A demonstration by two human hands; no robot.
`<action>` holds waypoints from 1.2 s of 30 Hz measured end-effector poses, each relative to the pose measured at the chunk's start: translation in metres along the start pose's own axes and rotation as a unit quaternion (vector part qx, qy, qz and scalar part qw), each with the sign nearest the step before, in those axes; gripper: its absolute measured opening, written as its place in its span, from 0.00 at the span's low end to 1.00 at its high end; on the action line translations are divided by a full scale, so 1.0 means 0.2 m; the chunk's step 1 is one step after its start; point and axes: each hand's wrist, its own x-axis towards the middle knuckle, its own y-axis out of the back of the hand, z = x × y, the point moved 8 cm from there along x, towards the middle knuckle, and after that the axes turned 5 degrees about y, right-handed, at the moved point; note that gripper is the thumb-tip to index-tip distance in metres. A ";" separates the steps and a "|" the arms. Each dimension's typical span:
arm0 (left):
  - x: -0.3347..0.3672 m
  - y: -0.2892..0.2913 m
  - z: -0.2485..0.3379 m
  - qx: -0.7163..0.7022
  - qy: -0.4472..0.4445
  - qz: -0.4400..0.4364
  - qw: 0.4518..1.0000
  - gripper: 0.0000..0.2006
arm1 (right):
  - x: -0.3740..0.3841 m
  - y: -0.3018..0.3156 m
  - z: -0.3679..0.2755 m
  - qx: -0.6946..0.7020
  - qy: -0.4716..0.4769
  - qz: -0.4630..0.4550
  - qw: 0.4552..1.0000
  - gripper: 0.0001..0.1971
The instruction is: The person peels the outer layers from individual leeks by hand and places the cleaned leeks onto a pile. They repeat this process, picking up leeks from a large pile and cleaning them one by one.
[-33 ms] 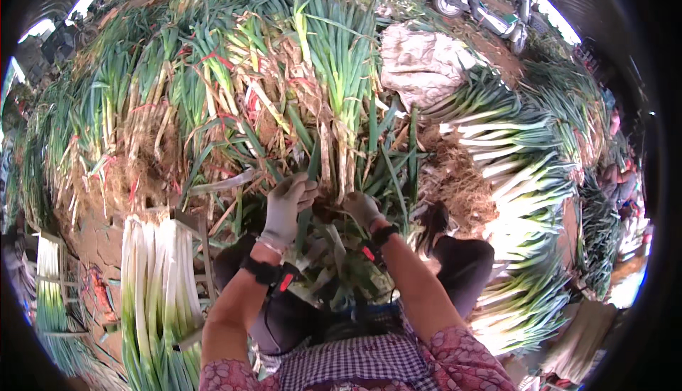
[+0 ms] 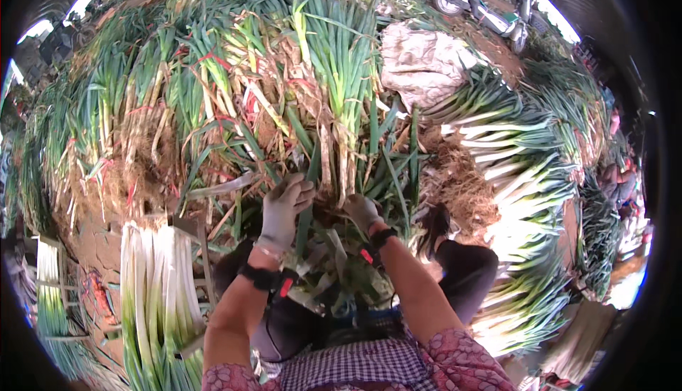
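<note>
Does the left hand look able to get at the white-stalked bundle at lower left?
Probably yes: the left hand is not far off, and the white-stalked bundle lies uncovered at its upper end, though a frame stands along its near side.

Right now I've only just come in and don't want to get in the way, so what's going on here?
A person in pale gloves is handling long green onions. The right hand is at the lower ends of some stalks; its grip is partly hidden. The left hand is beside it, fingers partly curled, and whether it holds anything is unclear. Heaped onions lie ahead, a clean white bundle stands at lower left, and a long row of onions fans out on the right.
</note>
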 end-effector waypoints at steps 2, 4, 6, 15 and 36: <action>0.04 0.13 0.01 -0.112 0.028 0.053 0.992 0.17 | 0.04 -0.07 0.11 0.281 -0.271 0.118 0.913 0.18; 0.04 0.07 0.06 -0.160 0.046 0.035 0.985 0.18 | 0.13 -0.12 0.17 0.260 -0.300 0.125 0.909 0.19; 0.03 0.02 0.12 -0.113 0.026 0.019 0.993 0.18 | 0.19 -0.16 0.22 0.238 -0.323 0.135 0.906 0.21; 0.02 0.04 0.14 -0.091 0.023 0.036 0.995 0.19 | 0.18 0.08 0.21 0.316 -0.269 0.113 0.903 0.23; 0.17 -0.23 -0.02 -0.200 -0.004 -0.131 0.971 0.15 | -0.85 0.66 -0.44 0.332 -0.102 0.019 0.937 0.14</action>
